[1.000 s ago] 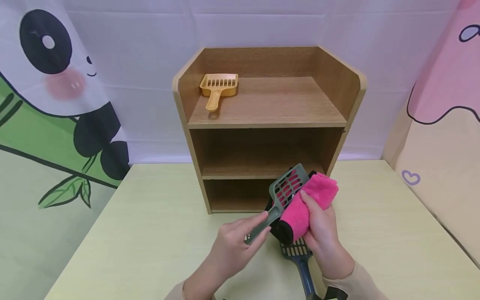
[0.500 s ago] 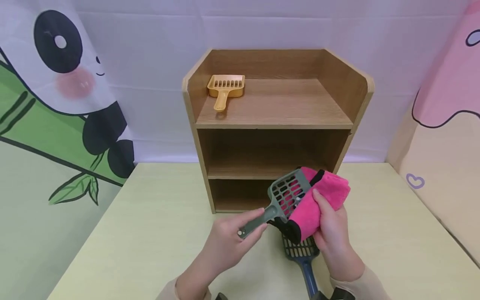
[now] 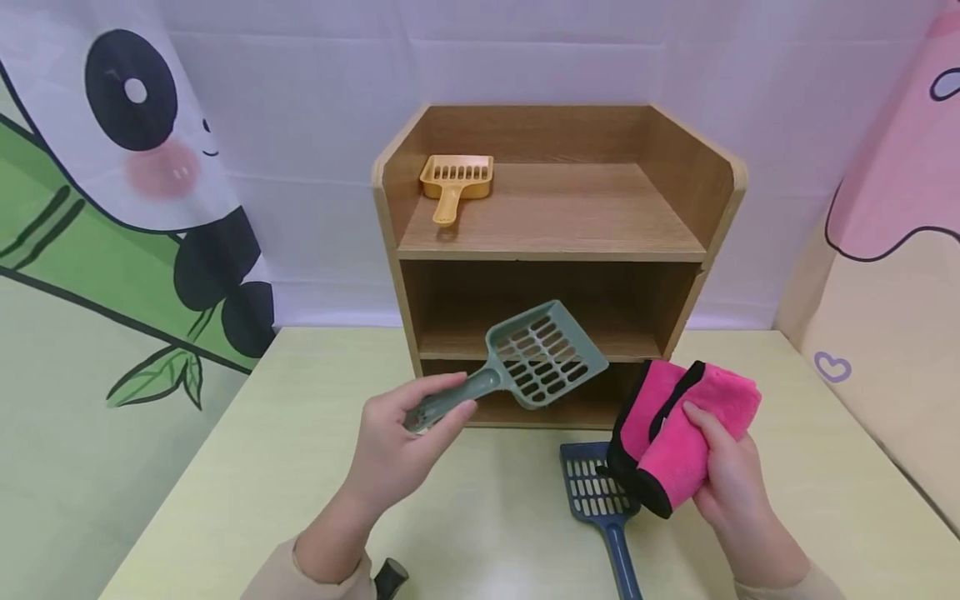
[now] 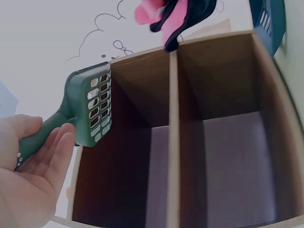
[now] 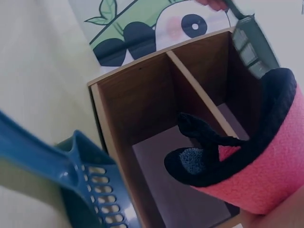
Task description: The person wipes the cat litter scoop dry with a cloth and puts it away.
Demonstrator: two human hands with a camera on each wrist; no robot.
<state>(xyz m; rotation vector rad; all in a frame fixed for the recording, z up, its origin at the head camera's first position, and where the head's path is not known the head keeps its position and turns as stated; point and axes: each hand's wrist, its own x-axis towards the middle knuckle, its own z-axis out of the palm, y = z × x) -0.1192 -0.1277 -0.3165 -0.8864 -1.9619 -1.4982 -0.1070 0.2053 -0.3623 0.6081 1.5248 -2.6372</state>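
Observation:
My left hand (image 3: 401, 442) grips the handle of a grey-green litter scoop (image 3: 543, 354), raised in front of the shelf with its slotted head to the right. In the left wrist view, fingers and thumb close around the scoop's (image 4: 90, 104) handle. A folded pink cloth (image 3: 690, 433) with black edging is held in my right hand (image 3: 735, 483), thumb on top. The right wrist view shows the cloth (image 5: 266, 166) close up, while most of that hand is hidden. Below the cloth, a dark blue litter scoop (image 3: 596, 492) lies on the table, handle toward me.
A wooden shelf unit (image 3: 551, 254) with three levels stands at the table's back. On its top level, at the left, sits a yellow-orange litter scoop (image 3: 455, 177). The pale table (image 3: 247, 467) extends to both sides, with a printed cloth backdrop (image 3: 315, 167) behind.
The grey-green scoop and the pink cloth, overlapping earlier, have come apart. My left hand has moved left and up with the scoop; my right has moved right with the cloth.

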